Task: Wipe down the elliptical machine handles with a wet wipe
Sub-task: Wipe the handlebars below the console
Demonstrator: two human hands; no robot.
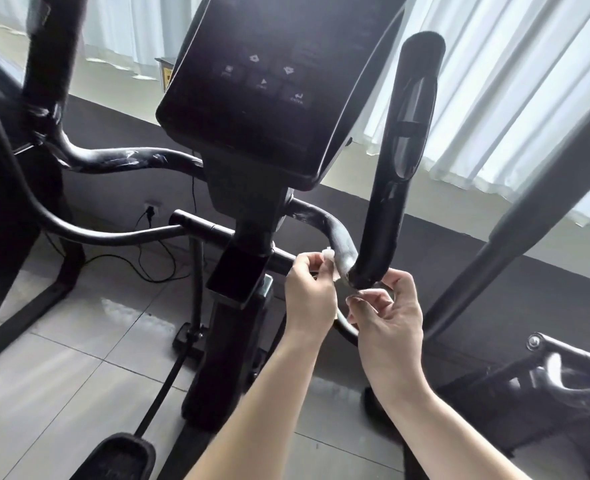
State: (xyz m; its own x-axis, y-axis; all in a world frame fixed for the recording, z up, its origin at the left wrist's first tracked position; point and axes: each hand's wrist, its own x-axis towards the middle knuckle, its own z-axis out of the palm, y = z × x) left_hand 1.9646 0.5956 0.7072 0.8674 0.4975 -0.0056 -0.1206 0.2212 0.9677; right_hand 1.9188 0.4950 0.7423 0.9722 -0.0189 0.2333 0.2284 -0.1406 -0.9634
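- We are marking the left hand [309,294]: its fingers are curling in and pinching one end of the wet wipe [328,254] from the inner side of the bar.
- The wet wipe is lying against the bend [342,242] of the right fixed handle, just below where the upright foam grip [388,202] is starting. Only a small white scrap of it is showing.
- We are marking the right hand [388,317]: its fingers are curled, and thumb and forefinger are meeting right under the base of the grip. We cannot tell whether they are pinching the wipe's other end or just touching the bar.
- Key relation: the bar is passing between the two hands, left hand on the console side and right hand on the outer side, both touching or nearly touching the bend. The grip's long axis is running up and away from the hands, tilting slightly right.
- We are judging that the wipe is being worked around the bend. The upright grip above looks like the next stretch, so the pass would be going upward along that axis.
- The right hand is sitting nearer the grip base.
- The left handle [113,161] is lying well apart, across the console [269,81]. We are judging it not yet reachable without shifting over.
- Also in view: a pedal [123,455], the tiled floor [61,393] and the curtains [515,98].
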